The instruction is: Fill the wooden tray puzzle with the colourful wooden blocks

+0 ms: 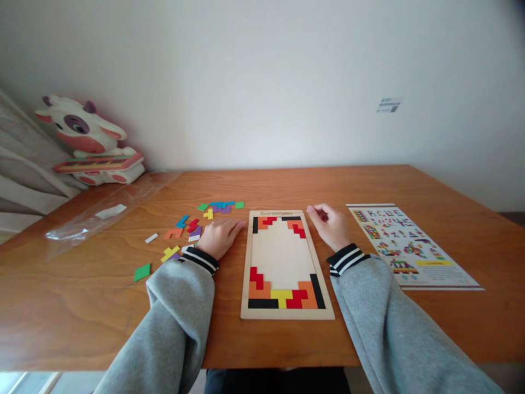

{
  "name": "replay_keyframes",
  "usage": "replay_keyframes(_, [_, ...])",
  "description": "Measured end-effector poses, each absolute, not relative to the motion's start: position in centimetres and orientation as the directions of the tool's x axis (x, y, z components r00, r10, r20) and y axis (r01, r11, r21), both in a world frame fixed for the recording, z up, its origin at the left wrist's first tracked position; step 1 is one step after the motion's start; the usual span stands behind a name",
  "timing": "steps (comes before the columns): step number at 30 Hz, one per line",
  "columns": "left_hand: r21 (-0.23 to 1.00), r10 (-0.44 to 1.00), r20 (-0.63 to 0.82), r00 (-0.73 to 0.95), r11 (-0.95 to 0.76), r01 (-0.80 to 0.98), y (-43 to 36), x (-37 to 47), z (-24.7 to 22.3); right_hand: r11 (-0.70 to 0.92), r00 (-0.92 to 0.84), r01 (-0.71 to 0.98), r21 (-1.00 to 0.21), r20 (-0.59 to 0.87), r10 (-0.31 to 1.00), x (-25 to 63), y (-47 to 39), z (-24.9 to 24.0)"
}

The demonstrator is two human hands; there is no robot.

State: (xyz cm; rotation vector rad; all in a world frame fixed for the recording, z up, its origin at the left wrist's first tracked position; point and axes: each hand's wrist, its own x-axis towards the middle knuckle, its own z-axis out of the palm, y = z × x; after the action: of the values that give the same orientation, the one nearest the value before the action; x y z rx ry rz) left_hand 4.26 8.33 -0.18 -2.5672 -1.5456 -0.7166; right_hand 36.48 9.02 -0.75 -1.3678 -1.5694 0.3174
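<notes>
Flat on the table lies a wooden puzzle board [283, 254], with black, orange, red and yellow block pieces set along its top and bottom ends and bare wood in the middle. My left hand [220, 236] rests palm down just left of the board, fingers stretched out and holding nothing. Loose pieces lie around that wrist, among them a yellow piece [170, 253], an orange piece [174, 233] and a red piece [192, 225]. At the board's upper right edge, my right hand [331, 225] is loosely curled closed, with no piece showing in it.
A printed pattern sheet [414, 249] lies on the right. More pieces, including a green square [142, 272] and a blue bar [222, 204], are scattered at left. A clear plastic bag [110, 210] and a cow toy with a keyboard [94, 142] are at the far left, before the wall.
</notes>
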Motion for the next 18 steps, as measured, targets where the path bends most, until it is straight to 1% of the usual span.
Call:
replay_keyframes(3, [0.182, 0.811, 0.456, 0.365, -0.487, 0.854, 8.1, 5.2, 0.0, 0.339, 0.107, 0.612, -0.715, 0.499, 0.86, 36.4, 8.8, -0.5])
replay_keyframes(6, [0.217, 0.771, 0.555, 0.312, -0.496, 0.84, 7.9, 5.6, 0.4, 0.366, 0.07, 0.641, -0.675, 0.526, 0.848, 36.2, 8.6, -0.2])
replay_keyframes(8, [0.287, 0.761, 0.603, 0.239, -0.486, 0.825, 7.7, 5.9, 0.8, 0.417, -0.003, 0.656, -0.629, 0.551, 0.835, 35.7, 8.2, -0.1])
replay_keyframes(9, [0.346, 0.772, 0.606, 0.192, -0.473, 0.81, 7.5, 6.2, 1.0, 0.455, -0.058, 0.648, -0.61, 0.556, 0.829, 35.4, 8.0, 0.1])
replay_keyframes(10, [0.423, 0.795, 0.589, 0.144, -0.455, 0.784, 7.2, 6.5, 1.2, 0.497, -0.118, 0.625, -0.601, 0.557, 0.822, 34.9, 7.7, 0.2])
replay_keyframes(12, [0.598, 0.859, 0.505, 0.08, -0.416, 0.685, 6.7, 7.4, 1.2, 0.575, -0.255, 0.544, -0.612, 0.532, 0.807, 33.7, 7.0, 0.4])
replay_keyframes(14, [0.738, 0.912, 0.4, 0.088, -0.377, 0.56, 6.1, 8.5, 1.1, 0.611, -0.348, 0.464, -0.641, 0.503, 0.791, 32.6, 6.3, 0.6])
replay_keyframes(16, [0.797, 0.927, 0.344, 0.149, -0.372, 0.476, 5.5, 9.5, 1.0, 0.62, -0.389, 0.419, -0.664, 0.486, 0.783, 31.7, 5.8, 0.8])
replay_keyframes(18, [0.791, 0.91, 0.332, 0.247, -0.411, 0.452, 5.0, 10.2, 0.9, 0.615, -0.395, 0.396, -0.682, 0.478, 0.785, 31.3, 5.5, 1.0])
